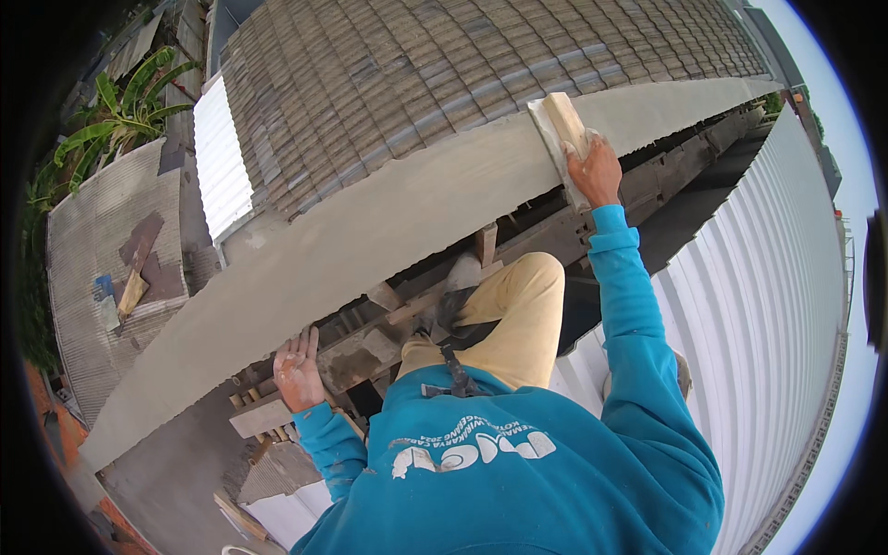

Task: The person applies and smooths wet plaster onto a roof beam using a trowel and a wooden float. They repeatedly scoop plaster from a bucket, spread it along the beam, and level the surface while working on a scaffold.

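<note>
Rooftop, one plastered ledge (370,231) | right hand (592,171) grips one wooden float (561,129) | left hand (298,370) open, resting on ledge

Head-worn fisheye, looking steeply down, close over chest, rim probably warped

A wooden float (561,139), a flat rectangular board with a pale wooden block handle on its back, lies pressed face-down on the smooth grey plastered band (370,236) in the upper right of the frame. It is tilted, its long side running crosswise to the band, and its edges are smeared with grey mortar. The band is wet-looking and even, sweeping in a long curve from the lower left to the upper right of the frame.
</note>
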### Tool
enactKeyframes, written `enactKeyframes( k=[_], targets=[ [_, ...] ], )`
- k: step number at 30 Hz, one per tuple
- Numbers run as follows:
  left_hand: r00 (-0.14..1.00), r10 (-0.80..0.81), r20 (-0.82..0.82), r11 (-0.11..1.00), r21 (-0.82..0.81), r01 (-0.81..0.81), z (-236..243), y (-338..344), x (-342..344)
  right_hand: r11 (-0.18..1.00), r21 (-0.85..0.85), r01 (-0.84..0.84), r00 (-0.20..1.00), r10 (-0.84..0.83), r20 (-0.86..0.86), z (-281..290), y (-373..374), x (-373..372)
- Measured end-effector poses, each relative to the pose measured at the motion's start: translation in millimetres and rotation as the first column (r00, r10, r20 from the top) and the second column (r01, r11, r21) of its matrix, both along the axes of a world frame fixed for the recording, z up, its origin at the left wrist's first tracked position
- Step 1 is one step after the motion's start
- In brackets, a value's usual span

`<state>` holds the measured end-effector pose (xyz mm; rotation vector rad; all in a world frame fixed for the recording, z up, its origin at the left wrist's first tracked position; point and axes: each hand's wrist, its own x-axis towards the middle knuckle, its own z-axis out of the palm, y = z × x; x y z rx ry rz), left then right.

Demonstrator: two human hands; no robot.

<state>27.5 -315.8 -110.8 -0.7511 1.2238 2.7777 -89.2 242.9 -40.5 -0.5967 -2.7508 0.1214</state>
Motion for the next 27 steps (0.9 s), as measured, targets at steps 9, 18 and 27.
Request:
enactKeyframes(
  k=[9, 18, 27],
  targets=[
    [0.998, -0.046, -0.045, 0.998, -0.034, 0.044, -4.9, -3.5, 5.2, 0.88, -0.201, -0.431, 0.902, 0.423, -0.084, 0.3, -221.2, -19.7],
    [0.855, -0.498, 0.149, 0.533, -0.725, 0.437, -92.2, -87.6, 19.4, 0.406, -0.537, -0.74, 0.623, 0.715, -0.318, 39.5, -376.7, 96.6],
    [0.323, -0.903, 0.283, 0.021, -0.722, 0.692, 134.3, 122.5, -23.4, 0.198, -0.93, -0.31, 0.851, -0.379, -0.364, 11.6, -207.8, 177.8]
  ],
)
